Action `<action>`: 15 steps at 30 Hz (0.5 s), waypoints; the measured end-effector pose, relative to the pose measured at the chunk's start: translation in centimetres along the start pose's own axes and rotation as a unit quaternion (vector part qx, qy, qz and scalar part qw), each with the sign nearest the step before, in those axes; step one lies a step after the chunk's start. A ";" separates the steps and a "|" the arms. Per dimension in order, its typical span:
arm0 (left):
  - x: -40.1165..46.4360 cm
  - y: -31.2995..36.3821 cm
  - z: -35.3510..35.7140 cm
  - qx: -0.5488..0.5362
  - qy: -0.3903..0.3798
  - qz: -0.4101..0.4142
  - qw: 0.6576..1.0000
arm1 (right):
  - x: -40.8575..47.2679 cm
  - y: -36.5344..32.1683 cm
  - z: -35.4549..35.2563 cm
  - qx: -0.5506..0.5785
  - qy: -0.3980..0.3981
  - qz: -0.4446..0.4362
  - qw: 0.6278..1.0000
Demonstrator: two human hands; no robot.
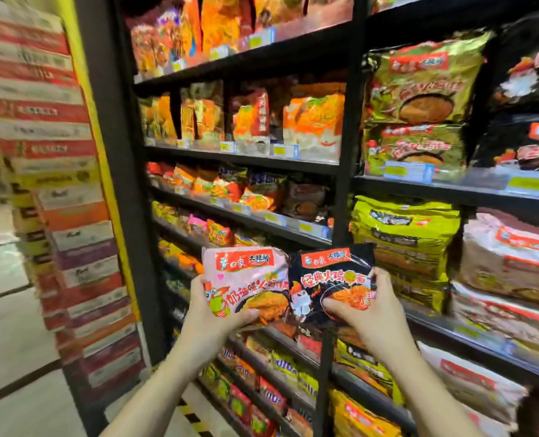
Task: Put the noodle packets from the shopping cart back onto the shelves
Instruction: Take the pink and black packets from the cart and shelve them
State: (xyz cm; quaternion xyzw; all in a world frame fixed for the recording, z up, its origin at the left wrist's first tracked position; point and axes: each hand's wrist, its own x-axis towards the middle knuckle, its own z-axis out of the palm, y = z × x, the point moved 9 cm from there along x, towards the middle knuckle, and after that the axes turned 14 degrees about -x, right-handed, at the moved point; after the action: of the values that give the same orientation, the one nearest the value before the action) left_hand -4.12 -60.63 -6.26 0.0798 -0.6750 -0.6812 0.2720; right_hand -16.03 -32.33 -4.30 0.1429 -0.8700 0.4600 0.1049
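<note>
We are holding two noodle packets up before the shelves (243,159): our left hand (213,305) is gripping the pink packet (246,279), our right hand (361,305) is pinching the black packet (331,275), their edges touching.

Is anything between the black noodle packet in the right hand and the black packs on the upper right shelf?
Nothing visible blocks it. The right hand holds the black noodle packet in open aisle below the black packs.
</note>
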 end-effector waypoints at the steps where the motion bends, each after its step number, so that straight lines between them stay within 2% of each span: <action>1: 1.0 0.0 -1.0 -0.002 -0.001 0.000 1.000 | 0.5 -0.7 1.1 0.000 -0.002 0.000 1.000; 8: 8.4 0.0 -7.2 -0.018 -0.038 0.013 0.999 | 3.8 -5.0 7.5 -0.019 0.030 0.017 0.999; 15: 15.3 -1.6 -8.1 -0.042 -0.100 0.003 0.994 | 6.2 -5.9 9.7 -0.036 0.080 0.049 0.995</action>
State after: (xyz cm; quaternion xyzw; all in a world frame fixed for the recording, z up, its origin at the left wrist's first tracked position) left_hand -13.53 -75.14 -4.42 -0.0027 -0.6697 -0.7127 0.2085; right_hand -20.26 -44.46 -3.15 0.0592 -0.8806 0.4431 0.1569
